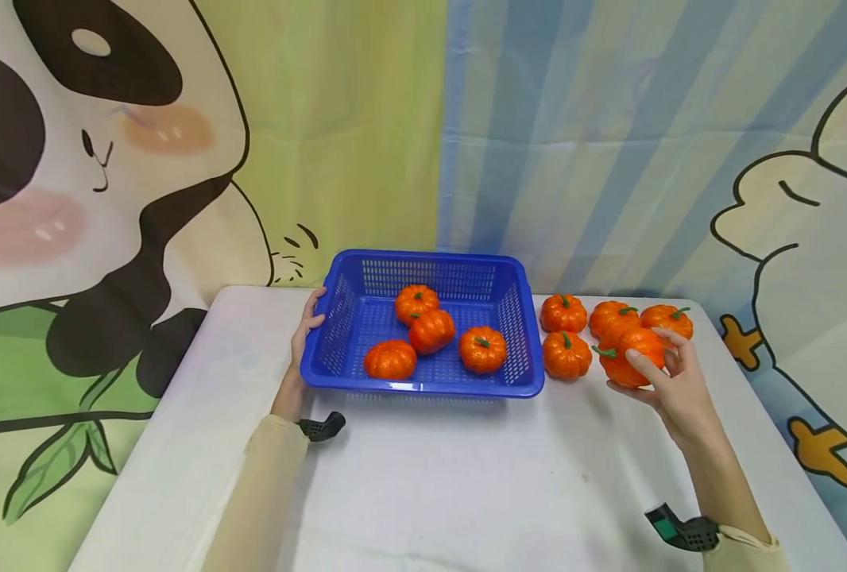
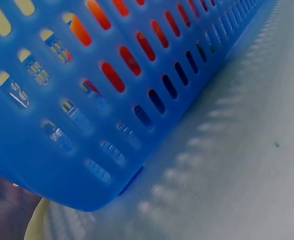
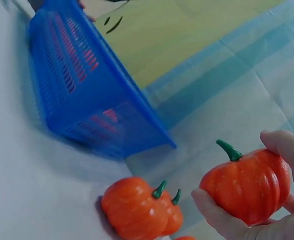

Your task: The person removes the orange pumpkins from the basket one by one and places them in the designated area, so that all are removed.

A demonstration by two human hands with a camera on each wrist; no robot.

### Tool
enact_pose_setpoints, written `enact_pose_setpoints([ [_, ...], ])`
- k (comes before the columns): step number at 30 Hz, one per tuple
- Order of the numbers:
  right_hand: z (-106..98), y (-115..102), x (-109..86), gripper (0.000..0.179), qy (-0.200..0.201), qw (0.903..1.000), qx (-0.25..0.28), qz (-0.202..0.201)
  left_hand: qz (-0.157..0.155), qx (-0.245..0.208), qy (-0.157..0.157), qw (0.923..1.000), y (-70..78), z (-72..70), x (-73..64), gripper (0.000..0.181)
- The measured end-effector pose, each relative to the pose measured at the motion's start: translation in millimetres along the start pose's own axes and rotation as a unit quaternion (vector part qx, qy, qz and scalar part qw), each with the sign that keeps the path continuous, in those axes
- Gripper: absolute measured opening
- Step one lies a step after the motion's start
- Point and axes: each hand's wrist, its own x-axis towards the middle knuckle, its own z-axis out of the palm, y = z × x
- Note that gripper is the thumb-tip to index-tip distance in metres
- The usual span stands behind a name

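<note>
Pumpkin (image 3: 247, 187) gripped in right hand (image 1: 684, 391), blue basket (image 1: 423, 388) leftward

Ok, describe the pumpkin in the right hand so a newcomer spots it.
In the head view, find the blue perforated basket on the white table. Right of it sit orange pumpkins. The right hand grips only this pumpkin, its green stem pointing left.

The left wrist view crops the basket (image 2: 71, 117) at top and left, its pumpkins (image 2: 112, 76) showing only in pieces through the side. The right wrist view cuts off the right hand (image 3: 287, 227) and, at its bottom, another pumpkin (image 3: 185, 238).
</note>
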Motion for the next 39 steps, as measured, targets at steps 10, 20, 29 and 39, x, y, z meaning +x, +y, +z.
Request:
enact_pose_setpoints([
  [10,-17.4,21.7,9.8,0.067,0.045,0.998,-0.041,0.017,-0.007,0.01,0.009,0.9999,0.0,1.0,-1.2,0.056],
  [20,-23.0,31.9,10.0,0.056,0.056,0.9768,-0.206,-0.009,-0.004,-0.004,0.001,1.0,-0.3,0.1,-0.8,0.055],
  [29,-23.3,37.0,14.3,0.095,0.098,0.9627,-0.252,0.004,-0.007,0.001,0.0,1.0,-2.1,-2.0,0.2,0.055],
  [39,-22.5,40.5,15.0,0.099,0.118,0.9517,-0.283,-0.01,-0.007,0.014,0.004,0.9999,-1.8,-1.6,-0.2,0.057],
])
